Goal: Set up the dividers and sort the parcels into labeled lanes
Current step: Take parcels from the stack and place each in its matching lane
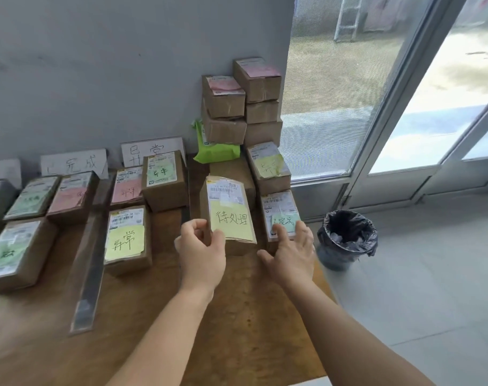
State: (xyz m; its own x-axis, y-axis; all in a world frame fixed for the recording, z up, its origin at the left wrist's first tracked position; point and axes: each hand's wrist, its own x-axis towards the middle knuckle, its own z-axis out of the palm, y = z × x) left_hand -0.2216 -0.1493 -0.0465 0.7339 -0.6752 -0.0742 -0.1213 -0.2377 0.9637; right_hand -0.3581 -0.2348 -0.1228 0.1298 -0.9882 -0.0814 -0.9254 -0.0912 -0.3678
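Wooden table (251, 316) against grey wall (98, 65), glass door (432, 93) alongside

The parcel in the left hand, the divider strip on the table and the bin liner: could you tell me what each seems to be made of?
Parcel: brown corrugated cardboard, matte, with creased edges and paper labels.
Divider strip: probably clear plastic or acrylic; glossy, and the table shows through.
Bin liner: thin black plastic film, shiny and crinkled.

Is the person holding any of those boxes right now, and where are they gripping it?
The left hand pinches the near left corner of the yellow-labeled parcel. The right hand is open, fingertips touching the green-labeled parcel.
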